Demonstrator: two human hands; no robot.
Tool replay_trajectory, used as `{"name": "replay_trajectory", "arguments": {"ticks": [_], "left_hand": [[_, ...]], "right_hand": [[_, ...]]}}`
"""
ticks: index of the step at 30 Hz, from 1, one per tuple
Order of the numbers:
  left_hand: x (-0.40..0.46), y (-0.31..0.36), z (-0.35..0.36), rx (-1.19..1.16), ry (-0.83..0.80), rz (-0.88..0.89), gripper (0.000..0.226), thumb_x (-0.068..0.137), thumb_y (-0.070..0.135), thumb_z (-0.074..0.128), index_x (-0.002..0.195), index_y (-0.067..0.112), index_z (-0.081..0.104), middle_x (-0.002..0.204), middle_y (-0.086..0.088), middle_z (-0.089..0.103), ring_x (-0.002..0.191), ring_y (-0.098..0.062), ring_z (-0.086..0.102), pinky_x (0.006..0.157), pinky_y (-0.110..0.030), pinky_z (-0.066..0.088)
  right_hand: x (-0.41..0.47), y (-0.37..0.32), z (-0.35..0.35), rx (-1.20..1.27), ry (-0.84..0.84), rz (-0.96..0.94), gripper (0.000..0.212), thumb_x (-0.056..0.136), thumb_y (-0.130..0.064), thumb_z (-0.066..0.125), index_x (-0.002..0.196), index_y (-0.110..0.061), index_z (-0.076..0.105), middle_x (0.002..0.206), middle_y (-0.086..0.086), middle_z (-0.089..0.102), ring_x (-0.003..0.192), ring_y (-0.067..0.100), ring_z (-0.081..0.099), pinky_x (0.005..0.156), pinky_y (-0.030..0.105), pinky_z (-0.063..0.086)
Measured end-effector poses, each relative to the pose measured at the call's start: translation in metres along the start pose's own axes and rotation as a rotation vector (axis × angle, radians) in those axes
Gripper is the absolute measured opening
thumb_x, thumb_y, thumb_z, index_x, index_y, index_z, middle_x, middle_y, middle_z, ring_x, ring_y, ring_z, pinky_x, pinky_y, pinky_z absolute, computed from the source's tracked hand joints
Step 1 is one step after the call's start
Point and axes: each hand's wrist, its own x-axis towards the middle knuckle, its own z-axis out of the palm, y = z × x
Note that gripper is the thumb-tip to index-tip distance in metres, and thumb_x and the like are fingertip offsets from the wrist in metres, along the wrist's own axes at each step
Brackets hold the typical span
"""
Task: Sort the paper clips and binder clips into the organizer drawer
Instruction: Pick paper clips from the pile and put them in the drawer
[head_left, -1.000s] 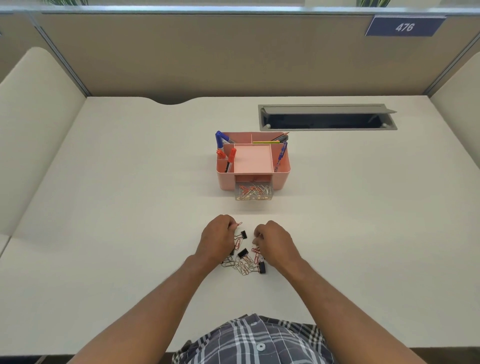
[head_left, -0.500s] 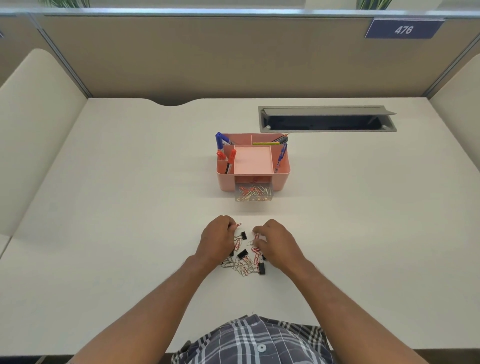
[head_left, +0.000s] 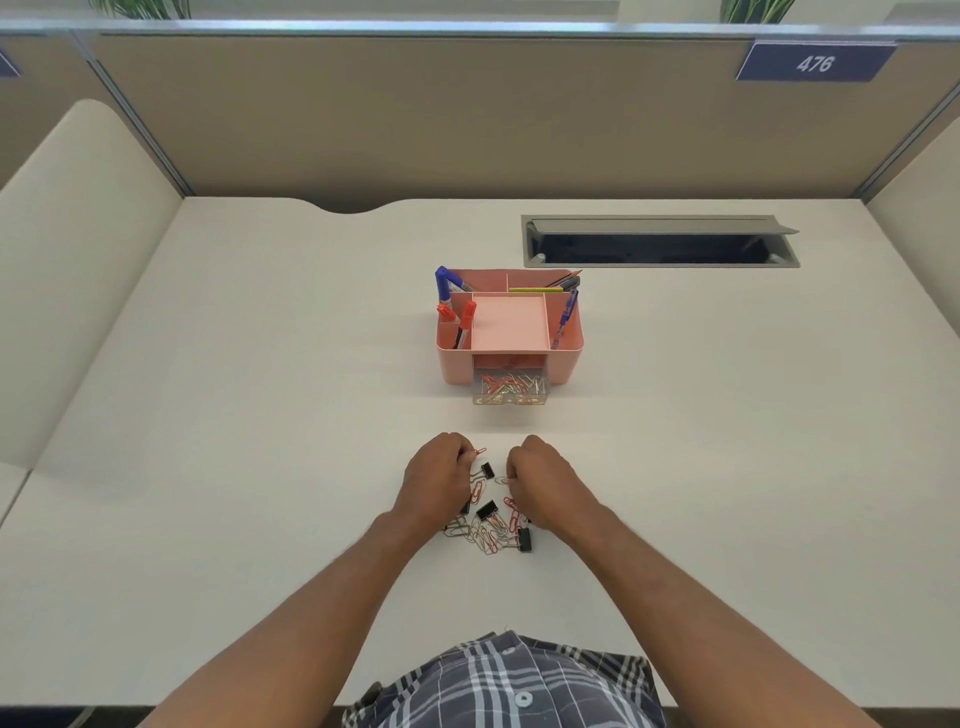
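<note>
wire paper clips (head_left: 485, 535) light, slippery, tangle-prone; best pinched at loop. left hand (head_left: 435, 480) pinched red clip (head_left: 479, 453); right hand (head_left: 543, 478) curled, hold seemingly silver clip, unclear.

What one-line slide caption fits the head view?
Both hands, left hand and right hand, gather loose clips near the open clear drawer.
</note>
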Motion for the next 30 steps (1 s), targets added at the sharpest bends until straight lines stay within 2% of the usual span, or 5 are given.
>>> {"name": "replay_trajectory", "arguments": {"ticks": [8,12,23,26,30], "left_hand": [[-0.001,0.001,-0.001,-0.006,0.003,0.008,0.013,0.097,0.019,0.05,0.088,0.015,0.058,0.086,0.002,0.061,0.08,-0.018,0.055,0.072,-0.033,0.045],[-0.002,0.003,-0.002,-0.013,0.001,0.0,0.013,0.097,0.019,0.05,0.088,0.016,0.059,0.087,0.002,0.062,0.081,-0.019,0.056,0.072,-0.032,0.044],[-0.002,0.004,-0.006,-0.055,-0.004,0.024,0.013,0.097,0.019,0.05,0.085,0.019,0.055,0.086,0.003,0.06,0.081,-0.017,0.056,0.072,-0.031,0.045],[0.001,0.013,-0.015,-0.079,0.058,0.127,0.012,0.097,0.019,0.051,0.087,0.018,0.057,0.085,0.003,0.059,0.079,-0.015,0.055,0.072,-0.032,0.047],[0.017,0.036,-0.03,-0.111,0.224,0.3,0.007,0.095,0.013,0.056,0.089,0.013,0.061,0.081,0.002,0.058,0.074,-0.015,0.053,0.067,-0.031,0.046]], "right_hand": [[-0.001,-0.006,-0.001,0.021,-0.012,0.035,0.018,0.084,0.0,0.051,0.098,-0.008,0.058,0.099,0.01,0.057,0.087,0.029,0.056,0.068,0.034,0.042],[0.0,-0.004,0.001,0.04,0.005,0.026,0.022,0.084,-0.002,0.05,0.105,-0.008,0.056,0.1,0.009,0.057,0.09,0.029,0.056,0.073,0.037,0.046],[-0.002,-0.002,-0.004,0.022,0.045,0.016,0.021,0.089,-0.008,0.047,0.096,-0.01,0.067,0.098,0.01,0.06,0.088,0.028,0.058,0.073,0.036,0.049],[-0.007,-0.001,-0.022,0.135,0.149,0.024,0.018,0.092,-0.015,0.049,0.092,-0.013,0.067,0.089,0.004,0.065,0.084,0.023,0.06,0.071,0.034,0.048],[-0.007,-0.007,-0.062,0.372,0.447,-0.039,0.014,0.093,-0.022,0.058,0.087,-0.015,0.069,0.078,-0.002,0.067,0.073,0.016,0.059,0.066,0.032,0.047]]}}
